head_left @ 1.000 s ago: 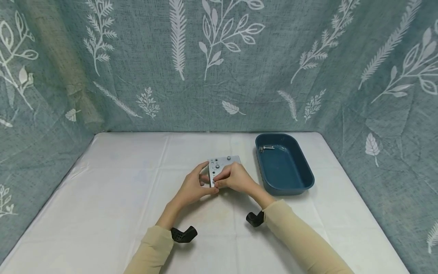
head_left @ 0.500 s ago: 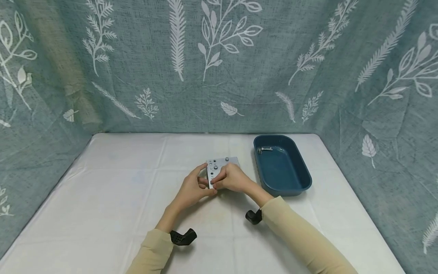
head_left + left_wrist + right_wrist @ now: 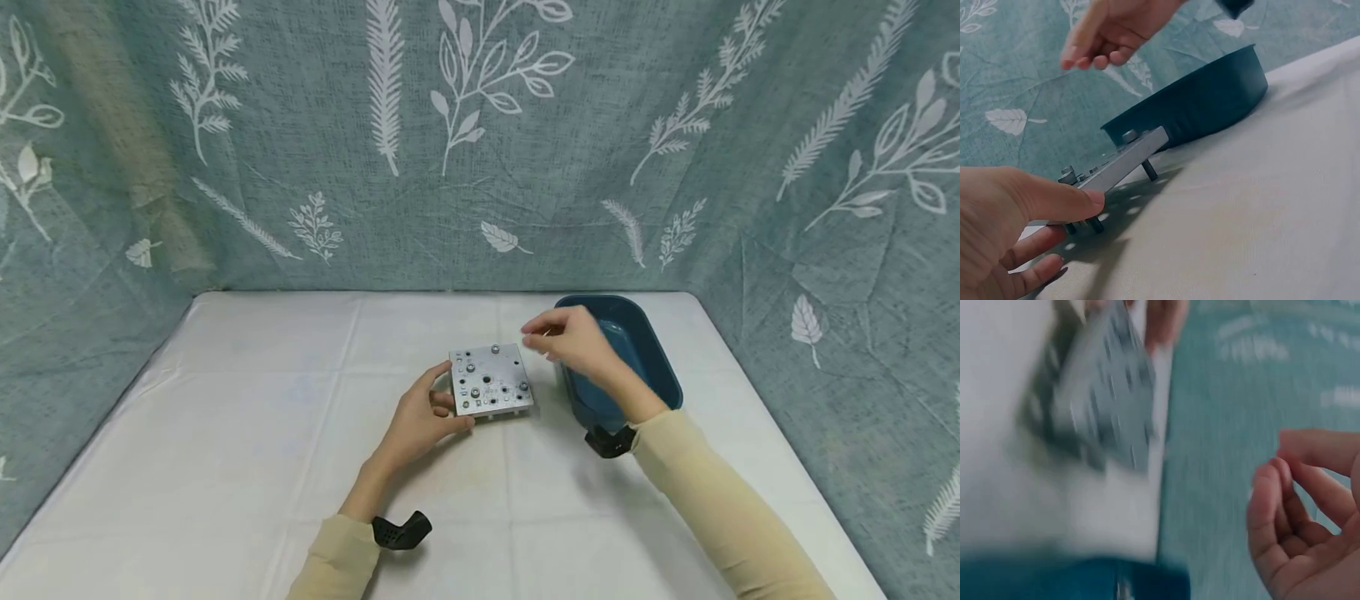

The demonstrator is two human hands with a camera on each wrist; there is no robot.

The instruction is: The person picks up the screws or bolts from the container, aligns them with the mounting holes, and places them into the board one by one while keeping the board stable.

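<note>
Right hand [image 3: 576, 340] has lifted off the metal plate [image 3: 495, 367] since half a second ago. I now have it over the left side of the blue bin [image 3: 656, 354], fingers loosely bent, tips close together. Plate's near-right part is uncovered, screw [image 3: 523, 386] showing there. Left hand [image 3: 422, 418] still grips the plate's left side, just above the white cloth [image 3: 225, 458].
</note>
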